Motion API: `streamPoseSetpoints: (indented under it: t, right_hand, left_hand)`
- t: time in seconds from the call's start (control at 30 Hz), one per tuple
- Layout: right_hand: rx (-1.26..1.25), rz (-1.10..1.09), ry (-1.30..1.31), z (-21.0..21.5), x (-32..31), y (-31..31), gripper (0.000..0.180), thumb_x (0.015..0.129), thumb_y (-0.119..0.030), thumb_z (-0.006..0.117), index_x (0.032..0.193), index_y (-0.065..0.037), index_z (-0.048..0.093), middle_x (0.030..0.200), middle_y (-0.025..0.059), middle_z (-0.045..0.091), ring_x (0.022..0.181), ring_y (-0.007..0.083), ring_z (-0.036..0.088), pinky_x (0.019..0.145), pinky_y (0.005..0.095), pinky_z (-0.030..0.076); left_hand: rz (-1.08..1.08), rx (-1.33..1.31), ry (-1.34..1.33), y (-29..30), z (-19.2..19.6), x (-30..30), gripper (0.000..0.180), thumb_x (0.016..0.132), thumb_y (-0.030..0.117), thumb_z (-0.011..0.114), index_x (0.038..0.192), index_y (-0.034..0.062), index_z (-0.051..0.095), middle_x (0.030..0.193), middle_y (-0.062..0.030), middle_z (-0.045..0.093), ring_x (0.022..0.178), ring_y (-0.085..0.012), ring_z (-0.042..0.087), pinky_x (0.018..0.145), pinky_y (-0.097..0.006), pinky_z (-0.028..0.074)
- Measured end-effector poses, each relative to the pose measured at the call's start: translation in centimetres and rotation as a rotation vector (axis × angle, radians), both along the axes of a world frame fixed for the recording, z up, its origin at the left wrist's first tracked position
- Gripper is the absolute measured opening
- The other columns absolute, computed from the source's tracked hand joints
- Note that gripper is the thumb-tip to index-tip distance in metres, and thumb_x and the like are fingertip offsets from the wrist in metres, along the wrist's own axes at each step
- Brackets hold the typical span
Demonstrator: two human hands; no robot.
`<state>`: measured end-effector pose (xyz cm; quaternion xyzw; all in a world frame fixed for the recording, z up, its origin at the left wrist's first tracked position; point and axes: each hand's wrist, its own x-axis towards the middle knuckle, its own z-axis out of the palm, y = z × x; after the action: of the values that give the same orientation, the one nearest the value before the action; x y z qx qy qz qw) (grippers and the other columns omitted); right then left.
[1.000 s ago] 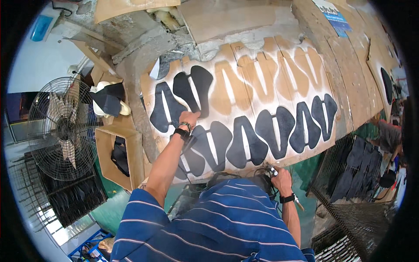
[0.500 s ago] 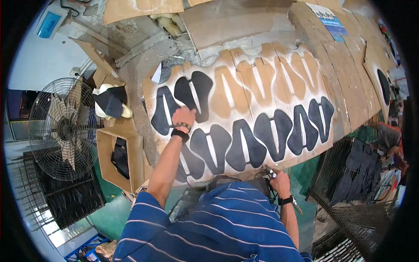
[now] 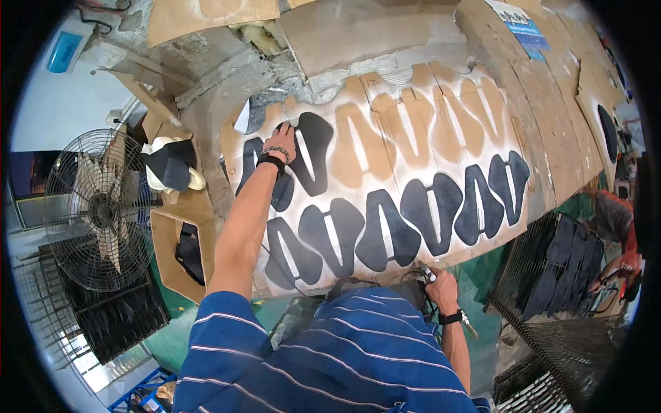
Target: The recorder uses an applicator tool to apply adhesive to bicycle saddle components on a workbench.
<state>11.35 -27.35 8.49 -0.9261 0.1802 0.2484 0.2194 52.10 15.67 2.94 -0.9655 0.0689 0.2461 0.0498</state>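
Near the far left of the cardboard sheet [image 3: 406, 131], my left hand [image 3: 281, 140] has its bunched fingers on the upper left end of a black U-shaped piece [image 3: 313, 155], and the hand covers part of it. A similar dark piece [image 3: 251, 162] lies to its left, partly under my wrist and forearm. Several more dark curved pieces [image 3: 430, 210] form a row along the sheet's near side. My right hand [image 3: 442, 289] is closed round a metal spray gun [image 3: 429, 274] at the near edge; its handle is mostly hidden.
A wire-cage fan [image 3: 103, 206] stands at the left. Beside it are an open cardboard box [image 3: 165, 234] with a black item inside and a pale form [image 3: 165, 165] under dark material. Wire racks with dark pieces [image 3: 561, 268] are at right, near another person's arm [image 3: 623, 268].
My left hand has moved away from me, from the black U-shaped piece's lower left side to its upper left end. My right hand stays in place with the spray gun.
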Motion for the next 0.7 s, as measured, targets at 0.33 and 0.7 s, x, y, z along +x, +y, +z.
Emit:
streamPoseSetpoints:
  t: [0.33,0.7]
  right_hand:
    - [-0.011,-0.012,0.008,-0.2,0.0,0.1,0.027,0.077,-0.007,0.063,0.101,-0.005,0.076,0.090,0.0294,0.072,0.087,0.0478,0.071,0.079,0.0543,0.058]
    - [-0.001,0.005,-0.043,-1.6,-0.9,-0.1,0.020,0.078,-0.010,0.065,0.090,0.001,0.077,0.087,0.0314,0.071,0.086,0.0488,0.071,0.078,0.0543,0.058]
  left_hand:
    - [-0.078,-0.115,-0.220,0.2,-0.7,-6.5,0.066,0.087,0.011,0.064,0.149,0.0013,0.043,0.160,-0.0215,0.033,0.138,-0.0430,0.045,0.101,-0.049,0.056]
    - [-0.245,-0.156,-0.194,-3.7,0.6,-18.9,0.059,0.081,0.010,0.068,0.138,0.0020,0.055,0.150,-0.0213,0.045,0.136,-0.0370,0.049,0.106,-0.052,0.045]
